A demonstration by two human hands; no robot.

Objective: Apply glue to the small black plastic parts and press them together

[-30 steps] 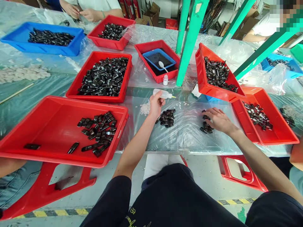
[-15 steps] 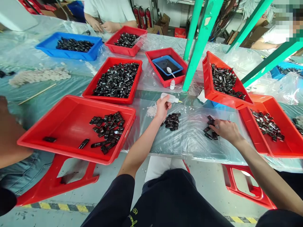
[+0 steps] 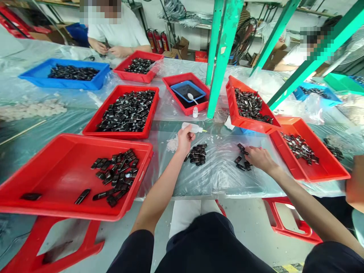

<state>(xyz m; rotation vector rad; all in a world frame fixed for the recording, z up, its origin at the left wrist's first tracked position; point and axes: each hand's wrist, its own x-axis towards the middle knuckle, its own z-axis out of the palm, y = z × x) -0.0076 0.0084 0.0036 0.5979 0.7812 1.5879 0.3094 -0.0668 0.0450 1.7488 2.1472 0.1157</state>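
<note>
My left hand [image 3: 185, 139] is wrapped round a translucent white squeeze bottle [image 3: 191, 128], held level with its yellow-green needle tip pointing right. Below that hand lies a cluster of small glossy black parts [image 3: 198, 154], and beside it a heap of tiny white bits [image 3: 172, 144]. At the right, my right hand [image 3: 258, 157] has its fingertips closed on one small black part [image 3: 243, 150]. A few loose black parts [image 3: 240, 166] lie just under those fingers on the plastic sheet. The fingers partly hide the part they grip.
Red trays of black parts stand left [image 3: 145, 178], behind [image 3: 155, 113] and right [image 3: 327, 170]. A small white bottle [image 3: 195, 112] stands before a red tray holding a blue tray [image 3: 182, 85] and spoon [image 3: 191, 96]. Green posts [image 3: 224, 57] rise behind. Co-workers sit across the table [image 3: 218, 185].
The camera view has shifted, so the trays appear lower and further left. My left hand still holds the bottle; the fingertips of my right hand have shifted slightly among the black parts.
</note>
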